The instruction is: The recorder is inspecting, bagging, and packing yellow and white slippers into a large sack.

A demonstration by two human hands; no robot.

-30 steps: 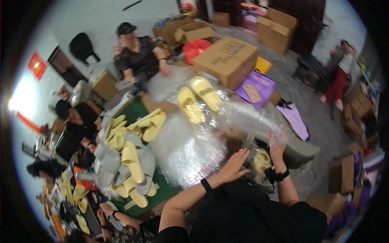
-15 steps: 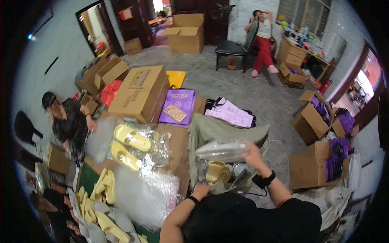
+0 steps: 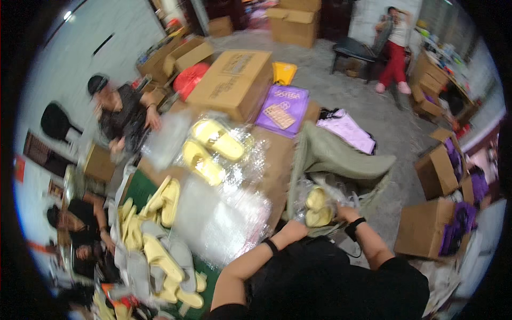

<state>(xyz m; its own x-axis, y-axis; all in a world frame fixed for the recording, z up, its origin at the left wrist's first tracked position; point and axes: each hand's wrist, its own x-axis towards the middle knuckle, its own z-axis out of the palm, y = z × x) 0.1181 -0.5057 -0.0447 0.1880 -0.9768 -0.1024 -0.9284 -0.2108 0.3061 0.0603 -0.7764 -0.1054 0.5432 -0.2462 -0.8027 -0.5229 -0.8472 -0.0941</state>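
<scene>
At nine o'clock, heaped yellow and grey slippers [image 3: 154,250]. At centre, clear bubble wrap [image 3: 224,218], no longer pressed. Moved to four o'clock since a second ago: bagged yellow slippers [image 3: 318,209], gripped by left hand [image 3: 298,226] and right hand [image 3: 341,213], fingers clenched round the plastic.

Pale yellow slippers [image 3: 318,208], clear plastic bag [image 3: 306,188], purple bag [image 3: 281,109], brown box [image 3: 233,81], prob. green mat [image 3: 140,186]
</scene>
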